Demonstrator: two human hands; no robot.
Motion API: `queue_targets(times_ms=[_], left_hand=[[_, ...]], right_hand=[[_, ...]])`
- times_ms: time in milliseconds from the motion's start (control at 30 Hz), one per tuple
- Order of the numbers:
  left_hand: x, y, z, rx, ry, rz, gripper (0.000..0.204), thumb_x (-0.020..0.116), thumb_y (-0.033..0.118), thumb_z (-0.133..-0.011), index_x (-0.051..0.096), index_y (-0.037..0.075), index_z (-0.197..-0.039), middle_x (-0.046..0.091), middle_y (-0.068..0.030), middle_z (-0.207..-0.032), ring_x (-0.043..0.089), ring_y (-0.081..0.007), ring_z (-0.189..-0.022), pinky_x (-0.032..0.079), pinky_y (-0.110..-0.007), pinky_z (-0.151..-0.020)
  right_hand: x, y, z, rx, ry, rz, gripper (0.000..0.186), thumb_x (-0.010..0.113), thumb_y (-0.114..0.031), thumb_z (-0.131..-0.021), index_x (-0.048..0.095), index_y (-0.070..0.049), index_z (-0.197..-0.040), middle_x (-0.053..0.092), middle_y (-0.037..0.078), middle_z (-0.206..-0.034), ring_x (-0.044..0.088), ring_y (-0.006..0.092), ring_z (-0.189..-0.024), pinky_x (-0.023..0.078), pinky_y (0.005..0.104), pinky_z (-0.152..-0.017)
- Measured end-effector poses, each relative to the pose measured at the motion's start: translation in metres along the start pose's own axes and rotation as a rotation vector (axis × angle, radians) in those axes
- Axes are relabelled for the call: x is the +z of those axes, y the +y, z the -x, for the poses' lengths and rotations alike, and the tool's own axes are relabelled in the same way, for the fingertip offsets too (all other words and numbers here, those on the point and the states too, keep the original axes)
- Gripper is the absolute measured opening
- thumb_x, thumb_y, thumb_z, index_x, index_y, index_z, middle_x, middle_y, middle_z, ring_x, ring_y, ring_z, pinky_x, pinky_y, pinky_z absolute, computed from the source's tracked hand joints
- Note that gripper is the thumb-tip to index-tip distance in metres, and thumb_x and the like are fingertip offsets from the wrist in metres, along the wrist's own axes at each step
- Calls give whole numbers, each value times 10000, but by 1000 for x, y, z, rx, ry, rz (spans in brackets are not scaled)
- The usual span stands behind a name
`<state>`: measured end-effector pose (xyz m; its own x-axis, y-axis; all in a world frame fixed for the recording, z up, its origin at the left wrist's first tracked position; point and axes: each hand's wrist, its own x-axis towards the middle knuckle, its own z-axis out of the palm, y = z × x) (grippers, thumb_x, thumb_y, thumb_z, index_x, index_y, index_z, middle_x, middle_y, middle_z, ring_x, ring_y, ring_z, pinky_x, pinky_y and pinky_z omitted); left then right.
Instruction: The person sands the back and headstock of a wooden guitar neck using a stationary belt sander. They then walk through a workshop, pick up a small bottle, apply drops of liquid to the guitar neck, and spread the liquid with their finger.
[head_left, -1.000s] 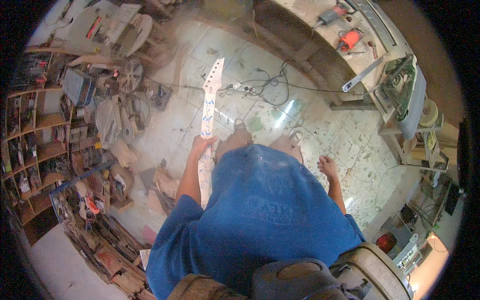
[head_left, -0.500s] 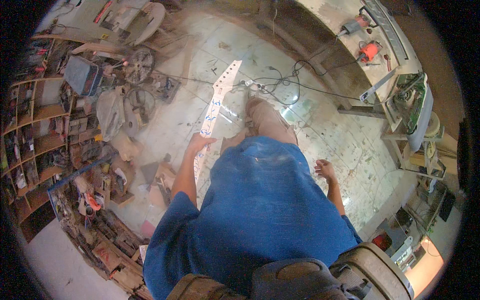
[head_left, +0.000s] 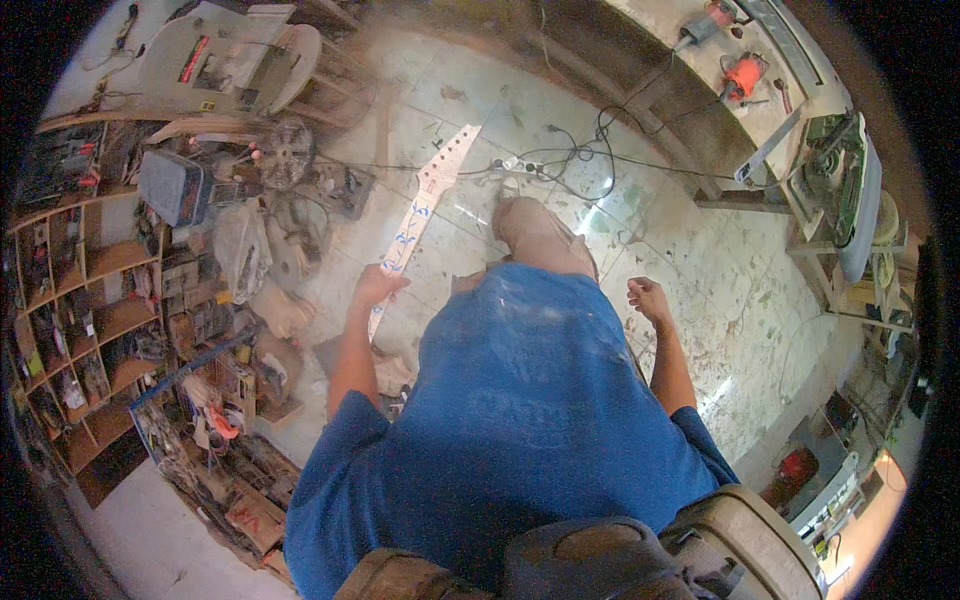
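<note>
1. In my only view, the head one, the neck (head_left: 408,236) is in the left hand (head_left: 378,287), its fingers gripping it toward the near end, left of the body.
2. I see its long axis run from those fingers forward and slightly right; the holed head points away, and the other end slants back beside the forearm.
3. The right hand (head_left: 650,299) hangs well apart, across the body, its fingers loosely curled, partly open, nothing seen in them.
4. Past the head, the power strip (head_left: 521,167) and cable (head_left: 583,150) lie across the floor (head_left: 690,262), near the shoe (head_left: 510,187).
5. Crowded shelves (head_left: 122,262) flank the left; the counter (head_left: 645,14) bears a red tool (head_left: 745,76), far right.
</note>
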<state>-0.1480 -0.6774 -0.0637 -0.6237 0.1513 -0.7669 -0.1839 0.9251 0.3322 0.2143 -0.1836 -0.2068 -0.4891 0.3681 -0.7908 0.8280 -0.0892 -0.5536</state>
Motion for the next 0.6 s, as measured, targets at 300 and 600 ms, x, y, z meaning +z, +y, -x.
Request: queue_targets(times_ms=[300, 600], left_hand=[[-7, -4, -21, -5, -28, 28, 327, 864, 237, -726, 738, -22, -882, 706, -100, -706, 684, -190, -588, 537, -355, -600], [-12, 0, -31, 34, -24, 22, 345, 827, 314, -741, 746, 20, -903, 695, -84, -648, 676, -181, -589, 533, -356, -631]], right_hand=[[-10, 73, 6, 223, 14, -44, 313, 679, -338, -976, 691, -65, -1129, 710, 68, -845, 658, 162, -658, 503, 322, -560], [2, 12, -1, 151, -23, -47, 311, 669, -310, -989, 686, -47, -1153, 703, 74, -848, 655, 159, -643, 506, 300, -551]])
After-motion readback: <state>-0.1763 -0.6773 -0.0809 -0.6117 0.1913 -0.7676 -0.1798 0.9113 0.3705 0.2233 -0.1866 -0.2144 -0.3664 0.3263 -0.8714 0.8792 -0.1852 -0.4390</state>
